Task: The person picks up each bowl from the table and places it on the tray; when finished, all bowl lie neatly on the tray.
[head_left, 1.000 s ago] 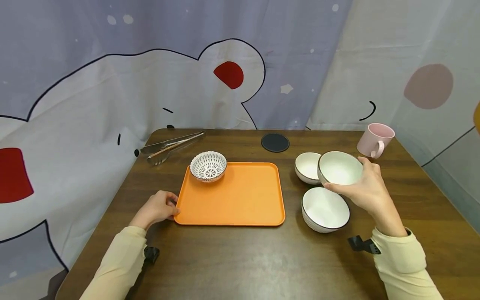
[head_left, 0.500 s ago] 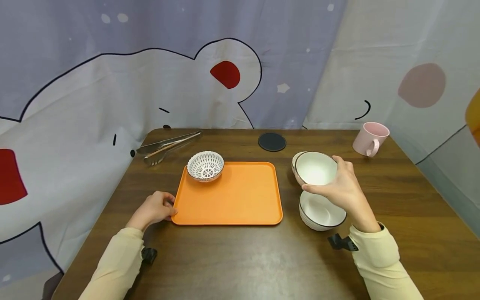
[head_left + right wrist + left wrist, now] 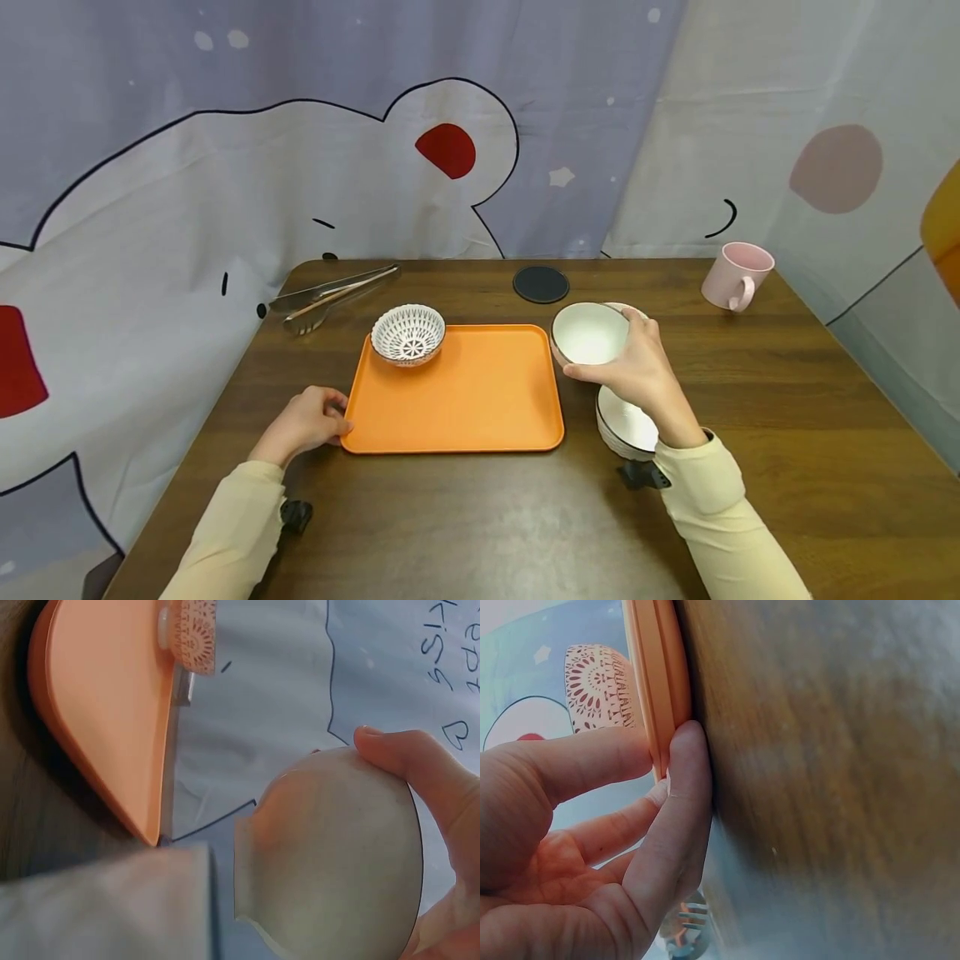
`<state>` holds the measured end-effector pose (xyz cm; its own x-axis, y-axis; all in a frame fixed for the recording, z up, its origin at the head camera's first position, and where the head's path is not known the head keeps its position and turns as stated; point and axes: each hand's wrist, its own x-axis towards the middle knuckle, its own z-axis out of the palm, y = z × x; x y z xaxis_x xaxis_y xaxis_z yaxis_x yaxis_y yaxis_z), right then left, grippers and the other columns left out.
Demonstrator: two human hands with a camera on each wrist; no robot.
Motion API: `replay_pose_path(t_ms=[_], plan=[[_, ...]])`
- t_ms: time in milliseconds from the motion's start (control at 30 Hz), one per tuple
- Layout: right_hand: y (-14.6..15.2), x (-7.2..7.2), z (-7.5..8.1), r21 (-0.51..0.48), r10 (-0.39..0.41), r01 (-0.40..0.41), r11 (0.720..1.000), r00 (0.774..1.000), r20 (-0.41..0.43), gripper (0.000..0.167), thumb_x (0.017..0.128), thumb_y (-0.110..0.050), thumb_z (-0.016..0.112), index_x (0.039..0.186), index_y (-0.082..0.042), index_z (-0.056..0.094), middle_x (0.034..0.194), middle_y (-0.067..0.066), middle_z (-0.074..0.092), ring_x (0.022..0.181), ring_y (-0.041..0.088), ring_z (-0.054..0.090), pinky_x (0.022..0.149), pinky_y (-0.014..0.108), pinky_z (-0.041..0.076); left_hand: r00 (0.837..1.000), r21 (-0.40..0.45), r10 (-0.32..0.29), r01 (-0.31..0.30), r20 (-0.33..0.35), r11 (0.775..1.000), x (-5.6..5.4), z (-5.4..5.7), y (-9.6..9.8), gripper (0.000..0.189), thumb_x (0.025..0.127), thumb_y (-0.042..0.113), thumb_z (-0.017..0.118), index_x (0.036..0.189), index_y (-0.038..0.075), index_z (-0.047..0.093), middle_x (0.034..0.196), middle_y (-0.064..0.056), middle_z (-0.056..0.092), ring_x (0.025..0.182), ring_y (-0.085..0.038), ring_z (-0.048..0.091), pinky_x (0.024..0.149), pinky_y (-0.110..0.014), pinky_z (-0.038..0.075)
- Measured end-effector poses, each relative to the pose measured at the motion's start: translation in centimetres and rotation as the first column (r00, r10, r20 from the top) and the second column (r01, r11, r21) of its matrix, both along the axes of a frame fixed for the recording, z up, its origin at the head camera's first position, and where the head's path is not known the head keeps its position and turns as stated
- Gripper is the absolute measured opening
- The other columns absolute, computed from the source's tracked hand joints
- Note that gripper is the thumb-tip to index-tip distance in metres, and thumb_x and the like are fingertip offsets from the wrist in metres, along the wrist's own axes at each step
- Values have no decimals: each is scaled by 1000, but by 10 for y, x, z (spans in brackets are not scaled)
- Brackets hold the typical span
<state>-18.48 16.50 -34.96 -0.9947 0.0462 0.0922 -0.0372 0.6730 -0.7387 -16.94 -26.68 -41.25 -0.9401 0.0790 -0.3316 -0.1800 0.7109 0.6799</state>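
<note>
A plain white dark-rimmed bowl [image 3: 590, 332] hangs above the right edge of the orange tray [image 3: 457, 404]. My right hand [image 3: 637, 367] grips it by its sides, the thumb near the rim. In the right wrist view the held bowl [image 3: 337, 855] shows its side and foot. My left hand [image 3: 303, 422] pinches the tray's left front corner; the left wrist view has the thumb on one face of the tray edge [image 3: 656, 667] and a finger on the other. A black-and-white patterned bowl [image 3: 408, 335] rests on the tray's back left corner.
Right of the tray stands a white textured bowl [image 3: 626, 427], partly hidden by my right arm. Another white bowl behind the right hand is mostly covered. Farther off are a pink mug [image 3: 737, 277], a dark round coaster [image 3: 541, 284] and metal tongs [image 3: 307, 297] beside a fork.
My right hand has carried the white bowl leftward, from over the other bowls to the tray's right edge. The left hand keeps its pinch on the tray corner.
</note>
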Motion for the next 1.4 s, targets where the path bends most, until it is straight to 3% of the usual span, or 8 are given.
replay_pose_path(t_ms=[367, 667, 1400], plan=[[-22, -11, -5, 35, 16, -18, 999, 998, 60, 117, 59, -46, 89, 149, -3, 26, 137, 26, 36, 114, 42, 51, 96, 53, 46, 1000, 9, 11, -11, 10, 1000, 0, 1, 0, 36, 85, 2, 68, 116, -12, 56, 85, -15, 63, 69, -17, 65, 67, -35, 60], [-40, -20, -11, 34, 10, -11, 999, 999, 37, 123, 59, -46, 89, 149, 4, 22, 139, 30, 34, 122, 41, 45, 102, 53, 43, 1000, -4, 14, -14, 0, 1000, 0, -1, 0, 35, 85, 3, 68, 115, -11, 57, 84, -14, 64, 68, -17, 65, 67, -34, 60], [-72, -44, -34, -4, 32, -32, 999, 997, 66, 123, 57, -47, 90, 149, 1, 24, 137, 25, 36, 119, 38, 47, 100, 49, 47, 1000, 10, 7, -7, 5, 1000, 0, -1, 0, 36, 85, 2, 68, 116, -12, 56, 84, -15, 64, 69, -17, 65, 68, -35, 60]])
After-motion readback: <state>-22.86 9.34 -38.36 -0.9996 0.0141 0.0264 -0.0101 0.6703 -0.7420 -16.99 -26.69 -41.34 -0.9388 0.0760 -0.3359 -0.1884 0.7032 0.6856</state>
